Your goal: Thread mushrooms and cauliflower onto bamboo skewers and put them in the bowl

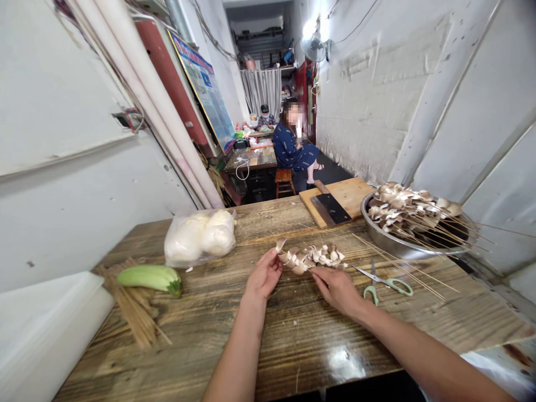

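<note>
My left hand (pixel 264 273) is closed, thumb and fingers pinching a small oyster mushroom piece (pixel 281 244). Right beside it, a row of brown-and-white oyster mushrooms (pixel 322 255) lies over the wooden table. My right hand (pixel 337 287) is closed at the near edge of these mushrooms; what its fingertips grip is hidden. Scissors (pixel 393 285) with pale green handles lie open just right of that hand. Several thin wooden skewers (pixel 402 265) rest behind the scissors. A steel basin (pixel 372 223) at the right holds a heap of skewered mushrooms (pixel 412 206).
On the wooden table (pixel 209 335), a cleaver (pixel 333 207) lies on a cutting board (pixel 355 192) at the back. Leftward are a bag of pale round produce (pixel 201 237), a green gourd (pixel 146 277), a skewer bundle (pixel 134 315) and plastic sheeting (pixel 46 329). Two people (pixel 288 142) sit beyond.
</note>
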Demonstrator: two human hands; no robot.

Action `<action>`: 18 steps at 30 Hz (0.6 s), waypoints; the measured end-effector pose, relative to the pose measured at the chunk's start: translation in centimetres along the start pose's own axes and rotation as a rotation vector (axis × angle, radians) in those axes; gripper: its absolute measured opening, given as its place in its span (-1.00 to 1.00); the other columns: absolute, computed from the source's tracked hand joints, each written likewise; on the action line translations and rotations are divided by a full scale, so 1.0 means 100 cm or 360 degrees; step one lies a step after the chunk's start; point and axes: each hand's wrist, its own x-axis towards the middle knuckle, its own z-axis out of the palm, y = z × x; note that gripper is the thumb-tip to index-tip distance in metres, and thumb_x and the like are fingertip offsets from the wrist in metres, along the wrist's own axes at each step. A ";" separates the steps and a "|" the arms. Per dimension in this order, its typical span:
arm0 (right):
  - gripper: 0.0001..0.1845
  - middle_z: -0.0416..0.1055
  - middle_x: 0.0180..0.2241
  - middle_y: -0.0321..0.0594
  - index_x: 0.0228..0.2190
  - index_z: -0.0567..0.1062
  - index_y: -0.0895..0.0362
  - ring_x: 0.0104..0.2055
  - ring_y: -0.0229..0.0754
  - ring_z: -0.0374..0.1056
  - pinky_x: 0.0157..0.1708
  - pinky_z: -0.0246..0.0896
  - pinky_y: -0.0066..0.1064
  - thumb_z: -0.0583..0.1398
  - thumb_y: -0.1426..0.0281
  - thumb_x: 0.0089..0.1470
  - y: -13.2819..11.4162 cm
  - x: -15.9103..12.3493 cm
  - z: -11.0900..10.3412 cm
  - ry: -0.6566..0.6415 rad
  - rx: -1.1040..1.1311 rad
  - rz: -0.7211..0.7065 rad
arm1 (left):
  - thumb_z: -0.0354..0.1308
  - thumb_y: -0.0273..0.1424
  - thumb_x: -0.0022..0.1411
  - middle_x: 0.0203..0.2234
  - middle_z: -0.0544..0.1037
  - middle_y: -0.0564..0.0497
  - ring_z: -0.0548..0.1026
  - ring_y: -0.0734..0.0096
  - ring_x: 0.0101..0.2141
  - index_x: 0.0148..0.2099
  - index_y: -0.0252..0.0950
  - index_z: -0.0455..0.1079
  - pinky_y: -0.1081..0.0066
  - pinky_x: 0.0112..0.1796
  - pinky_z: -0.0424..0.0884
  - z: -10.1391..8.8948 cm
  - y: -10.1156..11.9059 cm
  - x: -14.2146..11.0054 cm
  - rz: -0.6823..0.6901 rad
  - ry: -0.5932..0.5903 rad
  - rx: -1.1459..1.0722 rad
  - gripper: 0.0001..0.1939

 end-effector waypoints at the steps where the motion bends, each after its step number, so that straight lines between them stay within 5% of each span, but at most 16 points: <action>1: -0.72 0.52 -0.30 -0.10 -0.23 0.48 0.14 -0.30 -0.19 0.44 -0.29 0.29 -0.45 0.00 0.45 0.17 0.000 0.000 0.000 0.0002 0.0001 -0.0002 | 0.28 -0.49 -0.05 -0.50 0.52 0.05 0.44 0.57 -0.47 -0.37 -0.34 0.42 0.55 -0.44 0.33 0.000 0.000 0.000 -0.0001 0.0005 -0.0003 -0.87; 18: -0.73 0.52 -0.32 -0.13 -0.23 0.48 0.12 -0.33 -0.20 0.44 -0.32 0.28 -0.45 0.00 0.44 0.18 0.002 -0.001 0.002 0.0009 -0.0023 -0.0011 | 0.32 -0.45 -0.11 -0.50 0.52 0.04 0.44 0.53 -0.46 -0.38 -0.34 0.41 0.49 -0.39 0.32 -0.005 -0.005 0.007 0.0145 -0.0029 0.0071 -0.81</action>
